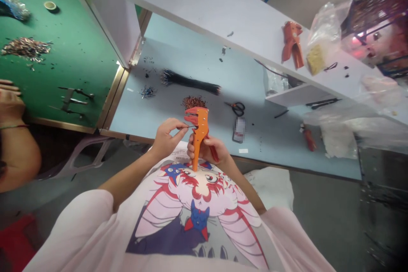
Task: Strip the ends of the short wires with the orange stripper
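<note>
My right hand (219,148) is wrapped round the handles of an orange and red wire stripper (201,125), held upright close to my shirt with its red jaws pointing left. Between thumb and fingers, my left hand (168,137) pinches a thin dark wire (188,127), whose far end meets the side of the stripper below the jaws. Just beyond the tool lies a pile of small copper-coloured clippings (194,101). Farther back a long bundle of black wires (191,81) rests on the pale blue table.
Black-handled scissors (237,108) and a phone-like object (239,130), partly blurred, lie right of the stripper. A second wire stripper (292,44) sits on the white shelf (219,12). At left, another person's arm (15,144) rests by a green table (79,42).
</note>
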{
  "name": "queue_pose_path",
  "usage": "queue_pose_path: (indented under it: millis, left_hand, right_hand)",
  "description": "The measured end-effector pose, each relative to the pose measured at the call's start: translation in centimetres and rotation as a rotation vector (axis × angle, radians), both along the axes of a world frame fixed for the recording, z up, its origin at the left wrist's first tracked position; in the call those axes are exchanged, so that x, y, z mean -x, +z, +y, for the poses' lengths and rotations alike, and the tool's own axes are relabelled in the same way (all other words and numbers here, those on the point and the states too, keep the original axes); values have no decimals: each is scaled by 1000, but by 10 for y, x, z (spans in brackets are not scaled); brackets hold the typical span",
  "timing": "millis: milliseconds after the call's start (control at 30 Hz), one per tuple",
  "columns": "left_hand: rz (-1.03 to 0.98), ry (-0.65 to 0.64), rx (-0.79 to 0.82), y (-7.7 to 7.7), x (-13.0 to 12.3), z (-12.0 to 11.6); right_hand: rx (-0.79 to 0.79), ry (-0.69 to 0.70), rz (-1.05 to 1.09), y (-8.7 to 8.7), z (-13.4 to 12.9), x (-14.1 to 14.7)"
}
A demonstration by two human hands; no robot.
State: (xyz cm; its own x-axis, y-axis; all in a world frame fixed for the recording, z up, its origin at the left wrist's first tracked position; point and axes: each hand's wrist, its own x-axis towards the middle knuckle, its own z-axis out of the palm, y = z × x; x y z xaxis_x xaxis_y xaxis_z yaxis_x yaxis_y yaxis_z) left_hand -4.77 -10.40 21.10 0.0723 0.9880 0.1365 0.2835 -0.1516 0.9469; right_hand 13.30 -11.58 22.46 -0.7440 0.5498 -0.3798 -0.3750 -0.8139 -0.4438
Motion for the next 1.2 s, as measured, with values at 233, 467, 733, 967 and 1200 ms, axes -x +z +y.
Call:
queue_pose_path:
  millis: [233, 467, 733, 967, 1200]
  left_hand:
    - [-52, -89, 42, 2, -6, 1]
    - [-82, -137, 29, -4, -10, 3]
    - [-91, -138, -15, -4, -13, 6]
    - [-65, -153, 10, -9, -15, 9]
    - [-33, -158, 21, -17, -16, 15]
  right_hand:
    - [24, -8, 45, 0, -3, 0]
    - [30, -12, 62, -1, -4, -1]
    - [20, -2, 131, -7, -3, -5]
    - [21, -16, 121, -11, -1, -7]
    - [34, -27, 30, -15, 3, -8]
